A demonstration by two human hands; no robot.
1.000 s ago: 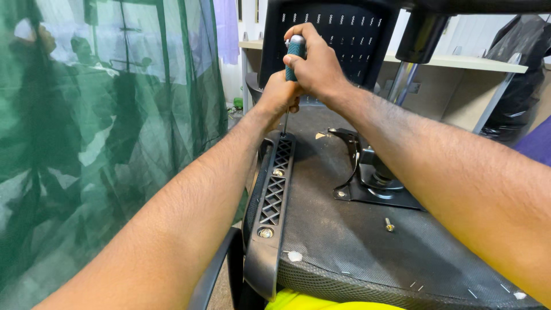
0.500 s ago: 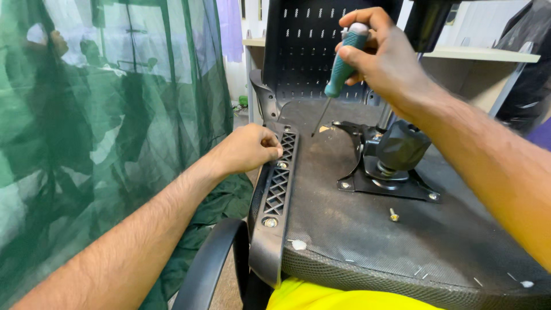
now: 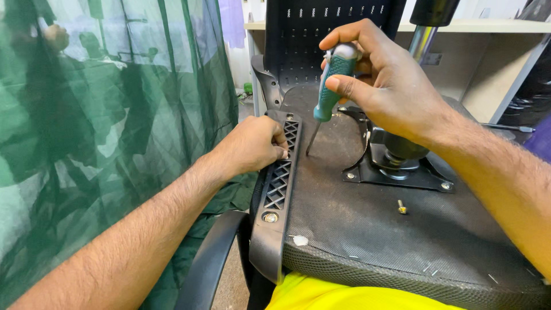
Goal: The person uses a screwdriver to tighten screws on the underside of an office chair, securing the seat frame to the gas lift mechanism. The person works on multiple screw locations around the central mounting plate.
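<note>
Two hands, head view: right hand (image 3: 390, 86) grips a green-handled screwdriver (image 3: 328, 92), tip hanging above the upturned chair seat (image 3: 367, 229); left hand (image 3: 252, 143) is clenched on the armrest bracket (image 3: 279, 183) at the seat's left edge.
Doing it well: I'd steady the bracket and seat the tip squarely before turning.
Around: a loose screw (image 3: 402, 206) lies beside the metal base plate (image 3: 396, 169); green netting (image 3: 109, 132) hangs left.
In the way: the bracket's near screw (image 3: 270, 217) sits apart from the tip.

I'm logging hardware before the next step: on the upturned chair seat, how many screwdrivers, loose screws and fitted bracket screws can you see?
Screwdriver, held in the right hand: 1
Loose screw lying on the seat underside: 1
Fitted screw in the armrest bracket under the left hand: 1
Fitted screws in the base plate, seen at its corners: 2
Total: 5
</note>
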